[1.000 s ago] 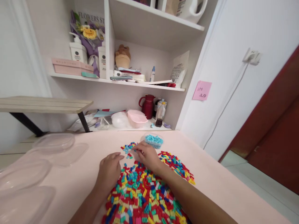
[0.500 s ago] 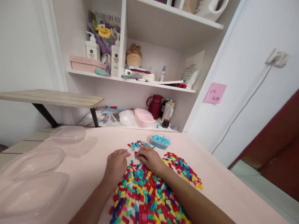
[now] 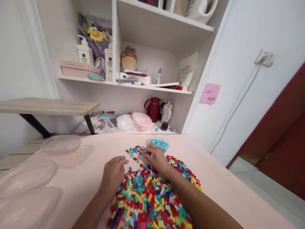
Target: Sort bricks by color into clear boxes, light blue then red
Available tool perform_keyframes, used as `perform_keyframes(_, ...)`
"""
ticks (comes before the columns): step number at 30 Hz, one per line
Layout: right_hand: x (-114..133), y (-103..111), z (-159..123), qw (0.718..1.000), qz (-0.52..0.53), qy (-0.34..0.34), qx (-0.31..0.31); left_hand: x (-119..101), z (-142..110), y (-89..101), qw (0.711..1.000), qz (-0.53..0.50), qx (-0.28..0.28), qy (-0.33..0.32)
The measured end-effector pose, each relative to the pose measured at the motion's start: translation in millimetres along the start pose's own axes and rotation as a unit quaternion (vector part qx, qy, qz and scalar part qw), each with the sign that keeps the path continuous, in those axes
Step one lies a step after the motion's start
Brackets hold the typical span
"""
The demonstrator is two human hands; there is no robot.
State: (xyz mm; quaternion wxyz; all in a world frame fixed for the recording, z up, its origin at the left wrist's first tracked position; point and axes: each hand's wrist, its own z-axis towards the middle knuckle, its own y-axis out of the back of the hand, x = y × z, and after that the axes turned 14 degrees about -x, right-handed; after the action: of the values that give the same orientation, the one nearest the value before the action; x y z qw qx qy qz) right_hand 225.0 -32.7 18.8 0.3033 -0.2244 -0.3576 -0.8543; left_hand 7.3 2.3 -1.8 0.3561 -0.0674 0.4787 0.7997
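A big heap of small plastic building bricks in red, yellow, green, blue and white covers the near middle of the pink tabletop. My left hand rests at the heap's left edge, fingers loosely stretched and apart, holding nothing visible. My right hand hovers beyond the heap, thumb and fingertips pinched together; whatever is between them is too small to make out. Just left of those fingertips lies a small group of mixed bricks, many light blue. Behind my right hand stands a clear plastic tub filled with light blue bricks.
A second brick pile spreads right of my right forearm. Clear plastic containers and lids lie along the left. At the back, a shelf holds a pink bowl, a red jug and a bottle. A wooden stand is back left.
My right hand went from the small brick group down to loose bricks nearer me, then rose back toward the tub. My left hand stays nearly still. The camera view swung and returned.
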Motion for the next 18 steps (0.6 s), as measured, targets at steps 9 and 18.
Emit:
perform_keyframes(9,-34.3,59.3,22.7,0.961,-0.026,-0.093,-0.258,4.6,4.4,-0.3,1.000,0.012,-0.002,-0.007)
perform_keyframes(18,-39.0,62.8,22.3,0.969,-0.002,-0.103,-0.224,7.9,8.2,0.2,0.999,0.039,0.011,-0.026)
